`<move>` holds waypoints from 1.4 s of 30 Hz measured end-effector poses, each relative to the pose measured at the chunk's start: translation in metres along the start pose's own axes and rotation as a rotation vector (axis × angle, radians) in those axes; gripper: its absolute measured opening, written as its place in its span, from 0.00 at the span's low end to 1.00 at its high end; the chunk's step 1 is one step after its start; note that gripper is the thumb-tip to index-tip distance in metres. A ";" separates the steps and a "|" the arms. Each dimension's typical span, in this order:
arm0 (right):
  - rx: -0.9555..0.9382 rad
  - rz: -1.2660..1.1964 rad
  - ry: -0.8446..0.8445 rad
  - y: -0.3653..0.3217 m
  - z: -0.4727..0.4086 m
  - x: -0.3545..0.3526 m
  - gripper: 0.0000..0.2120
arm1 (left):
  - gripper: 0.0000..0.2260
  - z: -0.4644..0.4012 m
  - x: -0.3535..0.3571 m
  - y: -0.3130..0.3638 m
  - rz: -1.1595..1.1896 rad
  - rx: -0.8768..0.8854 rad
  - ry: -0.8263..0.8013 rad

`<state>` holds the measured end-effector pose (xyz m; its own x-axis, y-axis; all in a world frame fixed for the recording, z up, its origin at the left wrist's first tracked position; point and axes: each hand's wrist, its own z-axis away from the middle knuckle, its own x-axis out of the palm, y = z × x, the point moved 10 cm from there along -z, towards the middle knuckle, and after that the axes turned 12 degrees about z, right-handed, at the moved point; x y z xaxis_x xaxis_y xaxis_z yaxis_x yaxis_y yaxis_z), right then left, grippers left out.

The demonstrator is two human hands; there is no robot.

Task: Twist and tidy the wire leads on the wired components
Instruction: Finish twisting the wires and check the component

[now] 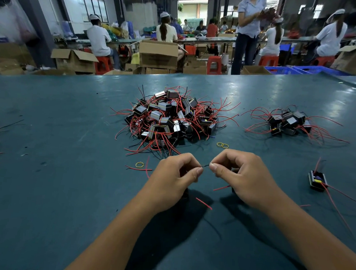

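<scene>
Clearly mid-twist: left hand (176,175) and right hand (237,173) have fingers clamped on one dark wire lead (206,165); next, probably rolling the pinches in opposite directions.

Two bare forearms reach in from the lower edge and converge toward the middle, wrists raised slightly. The left hand (174,180) is curled, its back turned up, thumb pressed against the bent forefinger in a pinch. The right hand (244,178) mirrors it just beside, knuckles up, its fingers (214,166) curled inward and thumb tip meeting the forefinger. The two pinches face each other, close together but apart, with only a short gap between the thumb tips.
</scene>
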<state>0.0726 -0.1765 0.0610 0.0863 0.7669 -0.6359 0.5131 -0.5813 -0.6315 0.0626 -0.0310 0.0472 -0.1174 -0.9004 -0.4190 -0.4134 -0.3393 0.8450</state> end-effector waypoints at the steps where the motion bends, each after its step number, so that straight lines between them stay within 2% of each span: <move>1: -0.002 0.008 -0.002 0.001 0.000 0.001 0.08 | 0.06 0.000 -0.001 0.001 -0.024 0.004 0.003; 4: 0.019 0.018 0.001 0.005 0.000 0.001 0.05 | 0.02 0.001 -0.007 0.000 -0.009 -0.022 0.047; 7: 0.054 0.028 -0.005 0.011 -0.003 -0.009 0.06 | 0.10 0.003 -0.023 0.005 0.039 0.008 0.079; 9: 0.021 0.093 0.001 0.008 -0.005 -0.021 0.08 | 0.13 0.005 -0.020 0.010 0.048 0.032 -0.010; 11: -0.044 0.209 0.007 -0.001 -0.005 -0.030 0.10 | 0.12 0.008 -0.007 0.012 -0.025 0.045 -0.115; 14: -0.168 0.307 -0.082 -0.017 0.000 -0.017 0.09 | 0.08 0.010 0.004 0.014 -0.162 0.098 -0.159; 17: -0.265 0.437 -0.185 -0.023 0.005 0.010 0.08 | 0.08 0.010 0.016 0.013 -0.156 0.114 -0.197; 23: -0.185 0.521 -0.250 -0.006 0.003 0.025 0.13 | 0.09 0.013 0.046 0.008 -0.357 0.150 -0.308; 26: -0.185 0.610 -0.293 0.000 0.005 0.033 0.15 | 0.05 0.011 0.042 0.013 -0.300 0.193 -0.296; 30: -0.210 0.713 -0.311 0.004 0.007 0.040 0.12 | 0.04 0.006 0.020 0.009 -0.175 0.126 -0.171; 33: -0.188 0.670 -0.319 0.004 0.006 0.039 0.08 | 0.04 0.005 0.012 0.002 -0.084 0.045 -0.095; 36: -0.096 0.506 -0.220 0.005 0.003 0.023 0.04 | 0.05 0.004 0.008 -0.005 0.010 -0.042 -0.005; 40: 0.093 0.221 -0.118 0.016 0.001 0.008 0.06 | 0.05 0.005 0.007 -0.012 0.118 -0.110 0.044; 42: 0.130 0.129 -0.097 0.017 0.000 0.007 0.06 | 0.06 0.005 0.008 -0.013 0.145 -0.121 0.040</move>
<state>0.0815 -0.1812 0.0460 0.0584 0.6576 -0.7511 0.3879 -0.7082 -0.5899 0.0627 -0.0323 0.0313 -0.1312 -0.9514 -0.2786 -0.2829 -0.2334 0.9303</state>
